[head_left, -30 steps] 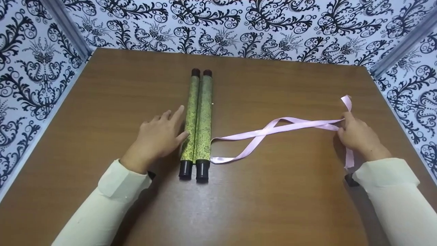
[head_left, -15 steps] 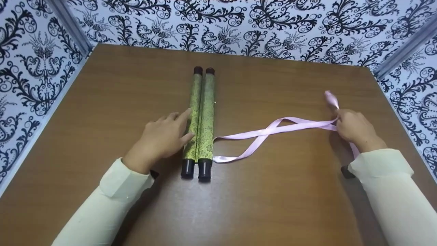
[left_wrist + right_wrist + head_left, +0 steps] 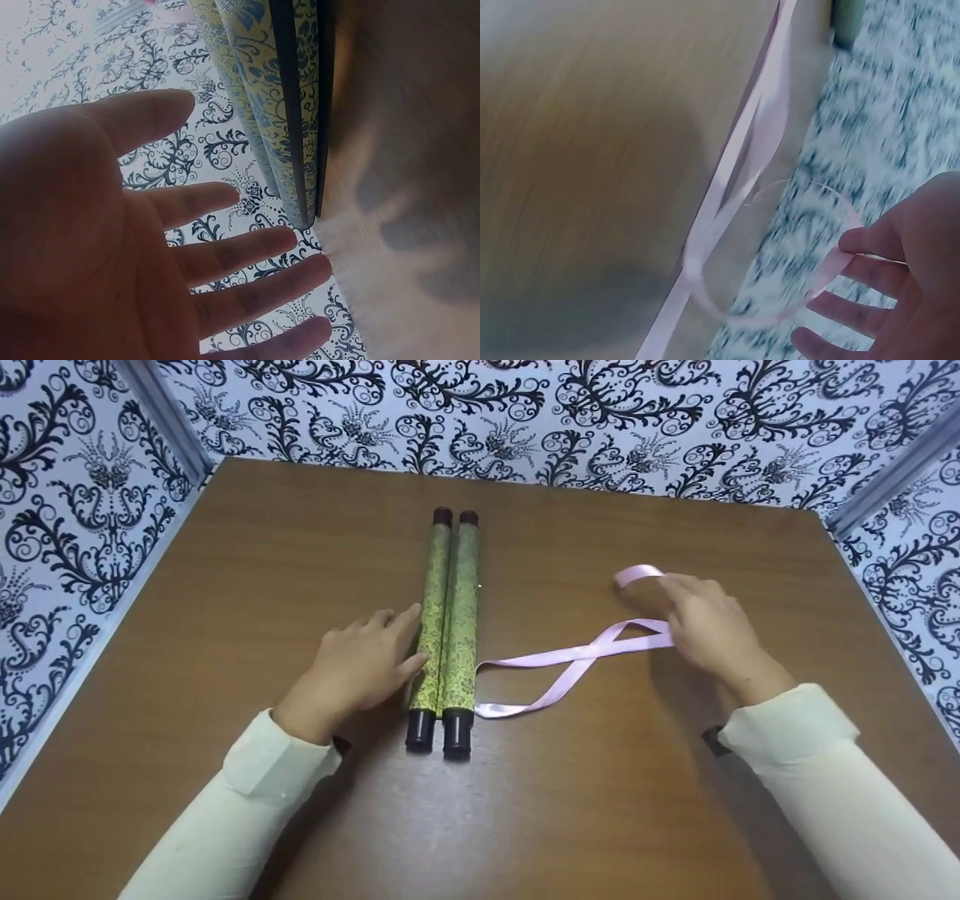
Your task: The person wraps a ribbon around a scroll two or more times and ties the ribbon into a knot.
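Note:
Two parallel rolls in yellow-green patterned fabric, with dark end caps, lie side by side like a rolled-up scroll (image 3: 460,637) on the wooden table. From their right side runs a pink ribbon (image 3: 546,658), its two strands crossing on the tabletop. My left hand (image 3: 349,671) is at the left roll, thumb and index fingertip right by its edge; the left wrist view shows the fingers (image 3: 240,296) spread and the palm holding nothing. To the right, my right hand (image 3: 712,630) pinches the ribbon between thumb and index finger, and the ribbon's end curls out beyond the fingertips.
Black-and-white scroll-patterned panels (image 3: 495,427) stand behind the table (image 3: 570,810) and along both sides. Grey strips (image 3: 169,420) mark the panel corners.
My right hand has moved left towards the rolls, carrying the ribbon's end along; the end now curls leftward. My left hand stays beside the left roll.

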`<act>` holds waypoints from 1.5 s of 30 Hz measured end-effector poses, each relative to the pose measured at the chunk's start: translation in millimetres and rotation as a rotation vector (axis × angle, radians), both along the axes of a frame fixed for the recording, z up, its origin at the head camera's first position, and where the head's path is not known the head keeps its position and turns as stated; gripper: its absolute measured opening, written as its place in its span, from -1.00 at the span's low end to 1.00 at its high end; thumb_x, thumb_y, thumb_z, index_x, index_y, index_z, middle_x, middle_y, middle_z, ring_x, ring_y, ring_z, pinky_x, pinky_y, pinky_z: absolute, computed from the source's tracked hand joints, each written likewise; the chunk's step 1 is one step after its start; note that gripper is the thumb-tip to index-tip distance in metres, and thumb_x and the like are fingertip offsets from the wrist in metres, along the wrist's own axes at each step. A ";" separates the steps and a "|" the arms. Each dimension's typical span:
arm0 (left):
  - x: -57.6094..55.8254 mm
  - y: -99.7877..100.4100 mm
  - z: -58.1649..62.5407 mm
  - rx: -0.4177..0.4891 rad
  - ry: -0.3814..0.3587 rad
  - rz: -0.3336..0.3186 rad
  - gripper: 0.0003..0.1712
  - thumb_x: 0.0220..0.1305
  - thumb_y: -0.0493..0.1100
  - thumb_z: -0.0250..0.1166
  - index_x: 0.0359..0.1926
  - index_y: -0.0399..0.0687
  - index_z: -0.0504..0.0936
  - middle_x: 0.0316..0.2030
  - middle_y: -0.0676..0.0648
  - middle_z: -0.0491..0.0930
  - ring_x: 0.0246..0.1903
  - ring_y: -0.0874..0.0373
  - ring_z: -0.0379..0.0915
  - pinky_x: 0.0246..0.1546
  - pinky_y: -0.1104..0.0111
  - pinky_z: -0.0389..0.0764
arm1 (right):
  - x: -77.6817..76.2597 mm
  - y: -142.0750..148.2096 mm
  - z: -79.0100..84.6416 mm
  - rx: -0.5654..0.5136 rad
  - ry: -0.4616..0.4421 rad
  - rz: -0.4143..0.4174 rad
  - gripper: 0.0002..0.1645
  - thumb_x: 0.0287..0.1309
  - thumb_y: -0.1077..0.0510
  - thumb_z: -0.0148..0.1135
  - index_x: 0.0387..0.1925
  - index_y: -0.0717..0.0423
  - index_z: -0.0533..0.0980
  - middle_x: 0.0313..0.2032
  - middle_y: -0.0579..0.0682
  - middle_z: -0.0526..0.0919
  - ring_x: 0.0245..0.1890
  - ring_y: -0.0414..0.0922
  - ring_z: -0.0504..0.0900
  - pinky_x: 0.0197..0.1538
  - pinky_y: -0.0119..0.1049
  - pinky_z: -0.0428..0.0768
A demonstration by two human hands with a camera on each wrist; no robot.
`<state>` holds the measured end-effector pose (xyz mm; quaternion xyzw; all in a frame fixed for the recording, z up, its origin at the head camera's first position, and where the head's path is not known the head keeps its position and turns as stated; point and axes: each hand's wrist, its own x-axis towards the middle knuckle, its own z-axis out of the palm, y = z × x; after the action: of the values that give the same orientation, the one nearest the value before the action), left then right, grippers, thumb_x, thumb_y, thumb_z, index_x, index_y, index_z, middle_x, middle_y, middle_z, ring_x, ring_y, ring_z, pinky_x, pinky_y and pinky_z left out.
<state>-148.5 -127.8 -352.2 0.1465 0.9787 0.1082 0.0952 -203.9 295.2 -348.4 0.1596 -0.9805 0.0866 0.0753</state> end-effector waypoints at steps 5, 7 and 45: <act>0.8 6.0 0.0 -0.016 0.023 0.001 -0.17 0.43 0.25 0.05 0.55 0.05 0.04 0.41 -0.30 0.26 0.34 -0.34 0.23 0.24 -0.29 0.25 | 8.8 -31.2 -1.4 0.009 0.022 0.089 -0.46 0.28 0.29 -0.02 0.29 0.29 0.40 0.26 0.24 0.48 0.17 0.35 0.43 0.07 0.35 0.40; 0.6 10.4 -0.3 -0.014 0.032 0.000 -0.18 0.43 0.25 0.05 0.54 0.04 0.07 0.40 -0.29 0.28 0.34 -0.34 0.24 0.26 -0.28 0.23 | 12.2 -40.1 -3.4 0.023 -0.002 0.107 -0.46 0.31 0.26 -0.03 0.31 0.29 0.38 0.29 0.23 0.46 0.20 0.32 0.41 0.08 0.36 0.40; 5.1 36.2 -2.7 -0.070 0.039 -0.038 -0.26 0.43 0.26 0.04 0.51 0.11 0.19 0.34 -0.25 0.37 0.29 -0.27 0.33 0.17 -0.20 0.39 | 36.5 -90.9 -23.7 -0.072 -0.073 0.318 -0.47 0.25 0.35 0.03 0.26 0.26 0.45 0.32 0.28 0.40 0.34 0.24 0.36 0.37 0.11 0.29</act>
<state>-143.4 -91.6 -354.9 0.1638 0.9805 0.0693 0.0835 -167.4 204.2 -372.0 0.3068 -0.9412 0.1383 0.0307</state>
